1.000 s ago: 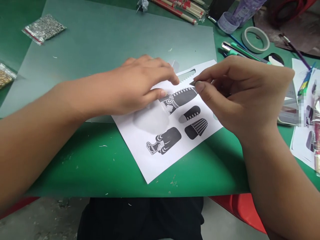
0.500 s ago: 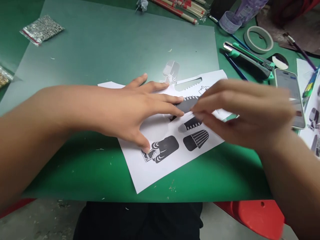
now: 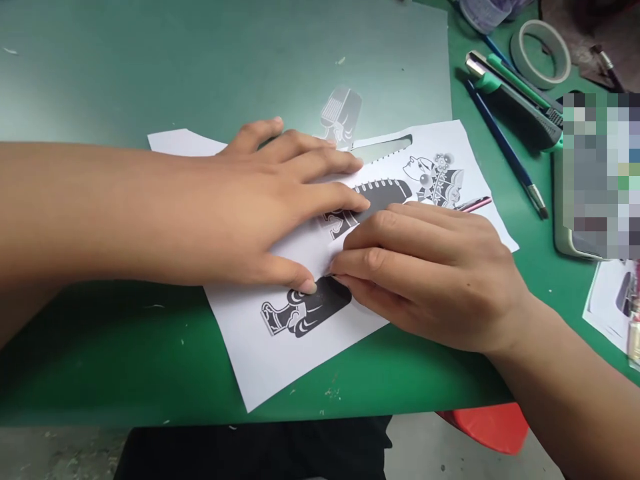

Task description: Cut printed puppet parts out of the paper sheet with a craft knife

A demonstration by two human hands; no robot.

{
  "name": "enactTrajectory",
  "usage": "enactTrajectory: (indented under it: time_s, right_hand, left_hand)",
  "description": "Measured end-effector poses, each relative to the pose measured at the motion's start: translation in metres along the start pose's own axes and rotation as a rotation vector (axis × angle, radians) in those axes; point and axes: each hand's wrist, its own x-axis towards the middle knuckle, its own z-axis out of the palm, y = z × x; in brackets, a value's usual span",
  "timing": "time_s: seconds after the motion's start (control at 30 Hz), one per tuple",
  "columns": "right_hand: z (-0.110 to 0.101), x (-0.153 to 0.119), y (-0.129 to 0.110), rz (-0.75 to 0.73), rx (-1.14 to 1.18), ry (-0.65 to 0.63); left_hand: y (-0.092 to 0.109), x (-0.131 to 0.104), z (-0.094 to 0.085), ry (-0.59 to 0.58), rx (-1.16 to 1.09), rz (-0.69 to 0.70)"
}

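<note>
So there's a white printed sheet (image 3: pixel 250 373) lying at an angle near the front edge of a green table (image 3: pixel 135 367), partly over a big translucent sheet (image 3: pixel 200 73). It's got black shapes on it: a dark figure (image 3: pixel 320 310) toward the bottom, a longer shape (image 3: pixel 390 193) with a looped edge higher up, and a drawn head (image 3: pixel 435 177) with flowers by the right side, plus a slot (image 3: pixel 385 150) cut out near the top. Left hand (image 3: pixel 280 213) is flat on the paper with the fingers spread, thumb tip right at the dark figure, index fingertip on the looped shape. Right hand (image 3: pixel 430 273) is in a tight pinch just above the dark figure, apparently on a slim pink tool (image 3: pixel 475 205) whose end pokes out behind the knuckles; the tip's too small to make out. Just beyond the paper sits a see-through grey piece (image 3: pixel 341 113) with white lines. Off to the right: a blue paintbrush (image 3: pixel 505 150), green-and-black cutters (image 3: pixel 515 100), a tape roll (image 3: pixel 518 60) and a pixelated phone-like thing (image 3: pixel 563 243). Red stool (image 3: pixel 493 427) below the table.
</note>
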Motion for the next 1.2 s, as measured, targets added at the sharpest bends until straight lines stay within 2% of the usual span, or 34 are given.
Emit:
enactTrajectory:
  time_s: [0.1,0.23,0.4,0.57,0.73,0.97,1.2]
  right_hand:
    - [0.001,0.001,-0.003,0.001,-0.009,-0.004]
    - [0.001,0.001,-0.003,-0.008,0.008,0.004]
    - [0.0,0.0,-0.001,-0.038,-0.02,-0.018]
    - [0.0,0.0,-0.005,-0.018,-0.044,0.0]
    - [0.001,0.0,-0.006,-0.018,-0.012,0.021]
    - [0.001,0.001,-0.004,-0.025,0.004,0.025]
    - [-0.001,0.001,-0.006,-0.028,-0.014,0.014]
  left_hand:
    - [0.0,0.0,0.0,0.048,0.001,0.017]
    - [-0.002,-0.001,0.001,0.029,0.032,0.014]
    - [-0.012,-0.002,0.009,0.133,-0.015,0.11]
    - [-0.014,-0.001,0.011,0.135,0.0,0.124]
    - [-0.012,0.0,0.012,0.12,-0.022,0.08]
    - [-0.017,-0.001,0.014,0.158,0.034,0.168]
    - [-0.017,-0.004,0.014,0.169,0.067,0.185]
